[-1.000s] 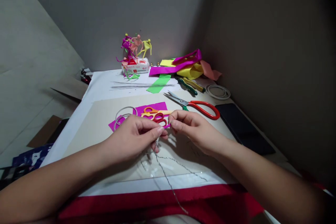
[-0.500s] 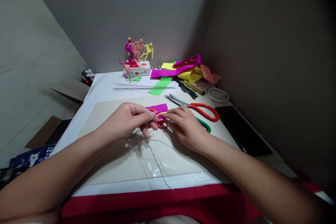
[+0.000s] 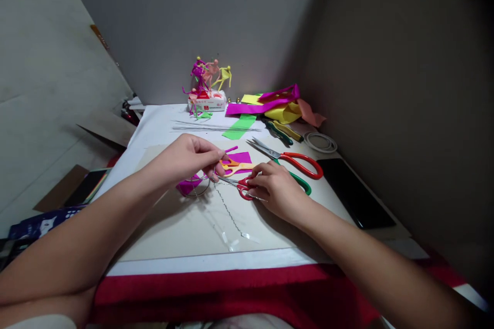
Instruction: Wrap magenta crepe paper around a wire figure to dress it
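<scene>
Left hand (image 3: 185, 160): fingers (image 3: 218, 157) pinched together on a thin twisted silver wire (image 3: 227, 211), which runs down onto a beige card sheet (image 3: 173, 231) at centre. Right hand (image 3: 278, 190) lies on small red-handled steel scissors (image 3: 244, 188), blades pointing left toward the wire; clamped or not, cannot tell. Orange-handled scissors (image 3: 235, 166) lie just beyond, on magenta paper (image 3: 241, 158).

Wire figures (image 3: 206, 74) on a tissue box (image 3: 207, 101), black smartphone (image 3: 355, 193), coiled white wire (image 3: 320, 142), crepe paper strips (image 3: 270, 108)
</scene>
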A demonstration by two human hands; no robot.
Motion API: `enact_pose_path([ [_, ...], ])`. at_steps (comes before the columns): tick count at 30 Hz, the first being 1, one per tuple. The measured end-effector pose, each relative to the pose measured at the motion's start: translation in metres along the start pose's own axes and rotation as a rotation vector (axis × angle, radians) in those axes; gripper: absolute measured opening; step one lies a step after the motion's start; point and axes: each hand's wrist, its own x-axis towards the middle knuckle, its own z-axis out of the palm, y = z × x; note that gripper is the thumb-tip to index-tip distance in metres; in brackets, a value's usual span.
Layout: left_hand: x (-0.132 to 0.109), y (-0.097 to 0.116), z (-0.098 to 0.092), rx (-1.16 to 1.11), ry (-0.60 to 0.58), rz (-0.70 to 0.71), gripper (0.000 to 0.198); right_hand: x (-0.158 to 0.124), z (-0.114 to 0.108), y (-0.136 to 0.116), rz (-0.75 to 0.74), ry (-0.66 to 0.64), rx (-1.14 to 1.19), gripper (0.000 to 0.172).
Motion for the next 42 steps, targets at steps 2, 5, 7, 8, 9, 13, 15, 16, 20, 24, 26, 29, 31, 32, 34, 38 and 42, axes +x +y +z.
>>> enact_pose_path([
  [2,0.002,-0.003,-0.002,0.0,0.033,0.028,0.017,-0.002,-0.003,-0.002,-0.013,-0.022,-0.016,0.015],
  [5,0.002,-0.005,-0.004,0.047,0.075,0.049,0.018,-0.004,-0.006,-0.003,-0.004,-0.034,-0.045,0.019],
  [7,0.001,-0.004,-0.005,0.066,0.096,0.066,0.019,-0.005,-0.007,-0.002,0.025,-0.027,-0.061,0.018],
  [8,0.001,-0.004,-0.005,0.069,0.107,0.075,0.019,-0.005,-0.008,-0.001,0.042,-0.021,-0.067,0.016],
  [9,0.0,-0.003,-0.006,0.068,0.121,0.085,0.019,-0.005,-0.008,0.0,0.054,-0.018,-0.073,0.014],
  [13,-0.003,-0.002,-0.008,0.075,0.199,0.147,0.015,-0.004,-0.01,0.004,0.063,0.006,-0.076,0.008],
  [15,-0.006,-0.001,-0.009,0.067,0.228,0.178,0.014,-0.003,-0.012,0.005,0.088,0.07,0.027,0.007],
  [16,-0.007,0.0,-0.009,0.063,0.239,0.189,0.014,-0.003,-0.014,0.006,0.115,0.106,0.128,0.008],
  [20,-0.012,0.004,-0.007,0.085,0.255,0.212,0.014,-0.002,-0.021,0.008,0.238,0.152,0.757,0.009],
  [24,-0.017,0.008,-0.001,0.101,0.204,0.19,0.015,-0.003,-0.023,0.003,0.375,-0.04,1.246,0.02],
  [26,-0.019,0.008,0.001,0.103,0.198,0.191,0.015,-0.004,-0.023,-0.001,0.396,-0.134,1.275,0.023],
  [29,-0.023,0.008,0.002,0.11,0.208,0.205,0.015,-0.004,-0.023,-0.005,0.327,-0.215,1.221,0.024],
  [31,-0.025,0.007,0.003,0.12,0.206,0.211,0.015,-0.005,-0.024,-0.006,0.28,-0.251,1.199,0.026],
  [32,-0.026,0.007,0.003,0.125,0.202,0.212,0.015,-0.005,-0.024,-0.007,0.269,-0.269,1.183,0.027],
  [34,-0.027,0.006,0.004,0.123,0.191,0.21,0.015,-0.006,-0.025,-0.008,0.248,-0.306,1.141,0.029],
  [38,-0.025,0.005,0.006,0.092,0.161,0.203,0.015,-0.009,-0.027,-0.013,0.203,-0.347,1.046,0.035],
  [42,-0.023,0.003,0.009,0.104,0.092,0.195,0.017,-0.01,-0.029,-0.014,0.172,-0.337,0.982,0.034],
])
